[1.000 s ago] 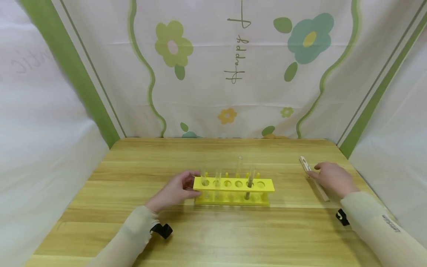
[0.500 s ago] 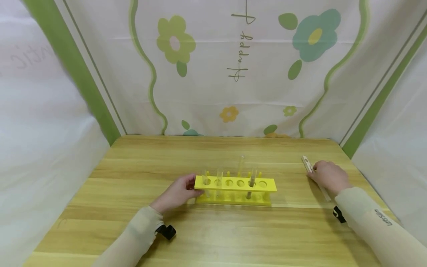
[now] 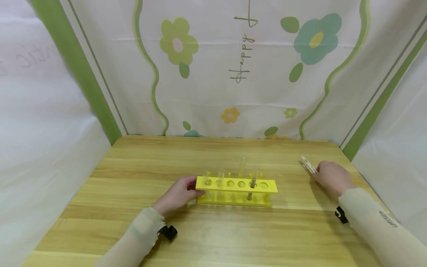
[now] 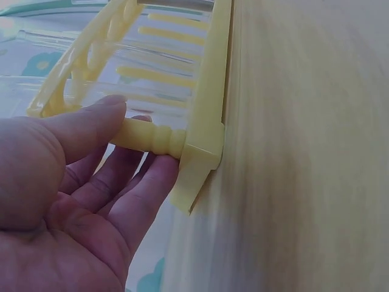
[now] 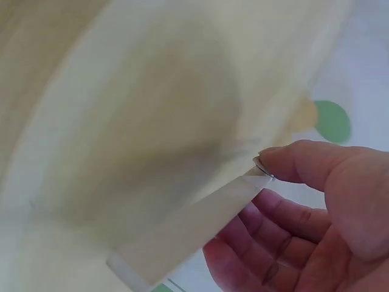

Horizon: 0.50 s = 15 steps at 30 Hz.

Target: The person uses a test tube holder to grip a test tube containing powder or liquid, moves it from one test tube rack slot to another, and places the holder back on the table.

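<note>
In the head view a yellow test tube rack (image 3: 237,184) stands on the table, its left end held by my left hand (image 3: 179,193). The left wrist view shows that thumb and fingers around the rack's yellow end post (image 4: 149,135). Clear test tubes (image 3: 220,177) stand in holes toward the left; another tube (image 3: 253,180) with dark contents stands farther right. One more tube (image 3: 242,165) sits at the back, over a peg. My right hand (image 3: 333,178) pinches a wooden test tube holder (image 5: 188,234) between thumb and fingers. Its clamp end (image 3: 308,165) points up and left; the hand hides the rest in the head view.
The wooden table (image 3: 213,233) runs back to a white curtain (image 3: 213,74) printed with flowers. White cloth sides (image 3: 43,141) hang to the left and right. A black strap mount (image 3: 168,232) is on each wrist.
My right hand has closed on the wooden test tube holder, which has shifted and tilted from where it lay. My left hand stays at the rack's end; the head view has shifted slightly.
</note>
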### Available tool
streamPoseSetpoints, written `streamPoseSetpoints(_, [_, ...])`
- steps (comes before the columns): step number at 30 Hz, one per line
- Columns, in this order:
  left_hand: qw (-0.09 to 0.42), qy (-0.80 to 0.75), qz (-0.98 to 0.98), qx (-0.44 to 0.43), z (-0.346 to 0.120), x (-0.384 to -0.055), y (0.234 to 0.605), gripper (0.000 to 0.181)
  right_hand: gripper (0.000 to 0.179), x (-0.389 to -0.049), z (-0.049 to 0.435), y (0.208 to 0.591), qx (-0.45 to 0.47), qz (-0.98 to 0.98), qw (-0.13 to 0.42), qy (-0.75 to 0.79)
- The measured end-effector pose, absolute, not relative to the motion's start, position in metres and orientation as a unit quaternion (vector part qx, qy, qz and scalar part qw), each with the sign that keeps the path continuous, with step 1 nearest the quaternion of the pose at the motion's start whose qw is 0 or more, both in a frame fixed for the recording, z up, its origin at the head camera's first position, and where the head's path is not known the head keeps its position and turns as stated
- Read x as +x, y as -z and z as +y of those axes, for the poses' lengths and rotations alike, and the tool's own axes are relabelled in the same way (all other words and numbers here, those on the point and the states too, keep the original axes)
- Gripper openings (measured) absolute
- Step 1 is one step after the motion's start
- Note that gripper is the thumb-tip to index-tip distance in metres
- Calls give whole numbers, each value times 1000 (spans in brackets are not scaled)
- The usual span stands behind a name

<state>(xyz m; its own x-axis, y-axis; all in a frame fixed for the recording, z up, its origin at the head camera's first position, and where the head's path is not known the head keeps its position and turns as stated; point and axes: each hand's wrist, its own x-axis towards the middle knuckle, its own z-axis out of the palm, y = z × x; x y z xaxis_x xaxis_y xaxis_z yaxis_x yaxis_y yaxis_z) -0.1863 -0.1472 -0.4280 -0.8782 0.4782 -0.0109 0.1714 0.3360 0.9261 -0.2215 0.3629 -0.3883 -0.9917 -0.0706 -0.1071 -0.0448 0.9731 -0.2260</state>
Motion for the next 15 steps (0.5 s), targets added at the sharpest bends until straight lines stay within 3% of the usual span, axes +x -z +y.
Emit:
streamPoseSetpoints(8, [146, -539, 804, 205, -147, -187, 430, 23, 36, -208, 361, 351, -58, 988, 1, 146])
streamPoseSetpoints(15, [144, -536, 807, 202, -147, -188, 431, 25, 25, -190, 343, 322, -96, 979, -93, 151])
